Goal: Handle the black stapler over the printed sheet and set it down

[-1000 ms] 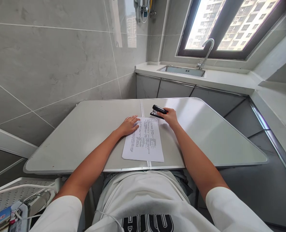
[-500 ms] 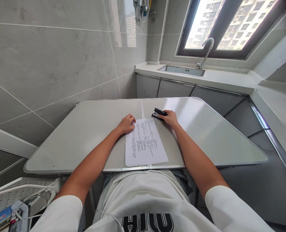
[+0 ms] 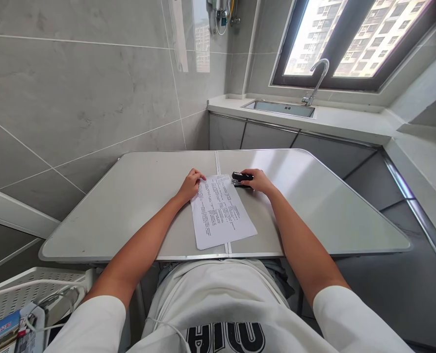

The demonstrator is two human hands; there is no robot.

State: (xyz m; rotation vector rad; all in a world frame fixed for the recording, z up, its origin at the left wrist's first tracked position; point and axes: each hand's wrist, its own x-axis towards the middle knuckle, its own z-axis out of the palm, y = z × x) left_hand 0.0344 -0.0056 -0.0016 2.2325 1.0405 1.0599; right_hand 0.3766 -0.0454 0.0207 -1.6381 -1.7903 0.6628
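Note:
A printed sheet of white paper (image 3: 219,213) lies slanted on the grey folding table (image 3: 129,206), its near corner close to the front edge. My left hand (image 3: 190,185) rests curled at the paper's top left corner, fingertips pressing on it. My right hand (image 3: 259,181) grips a black stapler (image 3: 241,178) that sits low on the table at the paper's top right corner. The stapler's mouth points left toward the sheet.
A tiled wall runs along the left. Behind the table is a counter with a sink (image 3: 281,108) and tap (image 3: 317,81) under a window. A white wire rack (image 3: 26,294) with cables and a box stands at lower left.
The paper has turned counter-clockwise, its top swinging left. The stapler came down from a raised tilt to the paper's top right corner. My left hand curled and slid to the sheet's top left corner.

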